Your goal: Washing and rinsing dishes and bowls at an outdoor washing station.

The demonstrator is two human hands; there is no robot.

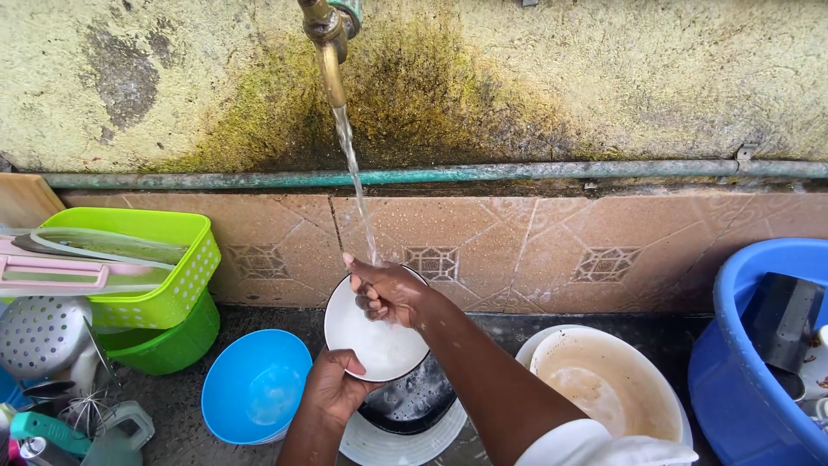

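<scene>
A white bowl (366, 336) is held tilted under a stream of water falling from a brass tap (326, 43) on the wall. My left hand (332, 386) grips the bowl's lower rim. My right hand (385, 292) lies inside the bowl near its upper rim, fingers curled, with the water running over it. Below the bowl sit a dark wet pot (414, 401) and a white plate (397, 444).
A blue bowl (254, 387) lies to the left. Green baskets (164, 285) with utensils and a metal colander (43, 332) stand at far left. A white basin of murky water (608, 380) sits on the right, a blue tub (750, 345) at far right. A pipe (517, 171) runs along the wall.
</scene>
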